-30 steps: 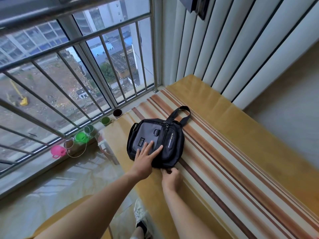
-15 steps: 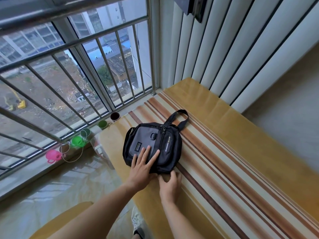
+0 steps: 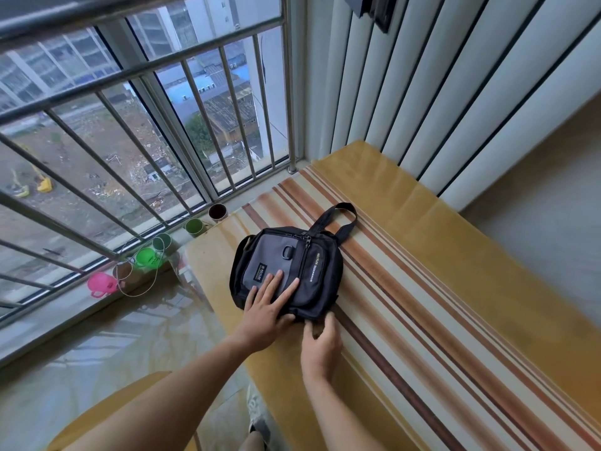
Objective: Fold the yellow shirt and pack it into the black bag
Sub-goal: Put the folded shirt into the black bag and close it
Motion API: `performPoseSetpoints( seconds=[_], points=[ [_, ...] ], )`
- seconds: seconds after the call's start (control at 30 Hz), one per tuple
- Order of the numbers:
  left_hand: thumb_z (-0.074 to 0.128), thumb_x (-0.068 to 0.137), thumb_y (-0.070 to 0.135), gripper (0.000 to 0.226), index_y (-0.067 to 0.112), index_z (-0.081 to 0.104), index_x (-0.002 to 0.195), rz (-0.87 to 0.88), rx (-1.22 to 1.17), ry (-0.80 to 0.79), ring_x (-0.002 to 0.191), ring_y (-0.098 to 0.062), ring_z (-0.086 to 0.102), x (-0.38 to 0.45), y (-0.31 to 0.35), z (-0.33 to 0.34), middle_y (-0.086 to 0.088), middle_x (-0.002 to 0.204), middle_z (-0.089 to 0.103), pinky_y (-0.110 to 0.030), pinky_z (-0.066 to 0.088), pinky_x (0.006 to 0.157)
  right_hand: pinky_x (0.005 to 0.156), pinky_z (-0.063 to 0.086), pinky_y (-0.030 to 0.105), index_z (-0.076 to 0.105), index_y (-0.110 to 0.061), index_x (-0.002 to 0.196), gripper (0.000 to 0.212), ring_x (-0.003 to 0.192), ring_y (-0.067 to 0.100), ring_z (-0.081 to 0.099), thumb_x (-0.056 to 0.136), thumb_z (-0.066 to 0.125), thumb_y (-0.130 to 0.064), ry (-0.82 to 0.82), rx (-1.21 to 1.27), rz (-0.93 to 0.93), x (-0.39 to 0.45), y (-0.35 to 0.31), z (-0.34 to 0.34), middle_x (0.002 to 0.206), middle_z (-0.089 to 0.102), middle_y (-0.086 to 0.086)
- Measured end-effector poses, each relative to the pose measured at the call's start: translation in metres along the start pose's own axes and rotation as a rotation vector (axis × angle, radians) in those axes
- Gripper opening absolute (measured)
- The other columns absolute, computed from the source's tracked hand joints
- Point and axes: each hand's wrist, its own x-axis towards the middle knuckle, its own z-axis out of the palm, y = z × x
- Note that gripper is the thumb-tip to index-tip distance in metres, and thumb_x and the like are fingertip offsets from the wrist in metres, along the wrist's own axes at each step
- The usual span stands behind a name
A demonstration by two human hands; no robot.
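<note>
The black bag (image 3: 286, 271) is lying on the striped counter (image 3: 422, 320), pressed flat by the left hand (image 3: 266, 307), fingers spread. Its near edge is met by the right hand (image 3: 320, 346), loosely curled, empty. Soft and light, probably; best gripped by the strap. No shirt is seen.

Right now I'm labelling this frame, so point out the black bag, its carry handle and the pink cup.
black bag (image 3: 320, 271): head view, on the black front pocket panel.
carry handle (image 3: 338, 210): head view, top of the strap loop.
pink cup (image 3: 100, 283): head view, on its side wall.
</note>
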Motion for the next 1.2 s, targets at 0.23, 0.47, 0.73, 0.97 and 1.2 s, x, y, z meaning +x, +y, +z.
performPoseSetpoints(
  seconds=[0.23, 0.47, 0.73, 0.97, 1.2],
  points=[
    [0.032, 0.097, 0.061, 0.065, 0.057, -0.006, 0.149, -0.064, -0.048, -0.022, 0.152, -0.013, -0.013, 0.009, 0.015, -0.008, 0.011, 0.165, -0.011, -0.045, 0.003, 0.123, 0.074, 0.049, 0.029, 0.071, -0.018, 0.101, 0.018, 0.084, 0.017, 0.065, 0.084, 0.076, -0.022, -0.065, 0.120, 0.178, -0.001, -0.013, 0.007, 0.093, 0.071, -0.004],
    [0.051, 0.097, 0.034, 0.081, 0.055, -0.007, 0.150, -0.077, -0.009, -0.022, 0.152, -0.017, -0.011, 0.008, 0.020, -0.006, 0.008, 0.165, -0.009, -0.044, 0.005, 0.123, 0.058, 0.046, 0.029, 0.065, -0.017, 0.090, 0.007, 0.047, 0.017, 0.059, 0.090, 0.058, -0.014, -0.057, 0.365, 0.608, 0.016, -0.026, 0.007, 0.056, 0.067, 0.003],
    [0.054, 0.093, 0.017, 0.093, 0.054, -0.010, 0.150, -0.055, -0.024, -0.052, 0.152, -0.017, -0.014, 0.007, 0.021, -0.011, 0.008, 0.164, -0.014, -0.046, 0.004, 0.123, 0.064, 0.049, 0.024, 0.075, -0.009, 0.084, 0.009, 0.067, 0.014, 0.064, 0.082, 0.076, -0.018, -0.352, 0.399, 0.500, 0.021, -0.010, -0.006, 0.078, 0.075, -0.002],
    [0.054, 0.087, 0.002, 0.106, 0.055, -0.015, 0.148, -0.045, 0.032, -0.028, 0.152, -0.016, -0.012, 0.006, 0.018, -0.011, 0.009, 0.165, -0.012, -0.045, 0.009, 0.123, 0.064, 0.054, 0.032, 0.069, -0.013, 0.081, 0.013, 0.068, 0.028, 0.068, 0.085, 0.065, -0.025, -0.381, 0.086, 0.417, 0.026, -0.015, -0.007, 0.075, 0.072, 0.005],
    [0.049, 0.084, -0.008, 0.108, 0.053, -0.013, 0.149, -0.025, 0.188, 0.072, 0.153, -0.017, -0.001, 0.003, 0.014, -0.012, 0.005, 0.166, 0.001, -0.059, 0.016, 0.117, 0.059, 0.034, 0.024, 0.062, -0.015, 0.075, 0.015, 0.068, 0.014, 0.049, 0.086, 0.070, -0.021, -0.157, -0.190, 0.008, 0.020, -0.007, -0.034, 0.083, 0.058, -0.003]
  ],
)
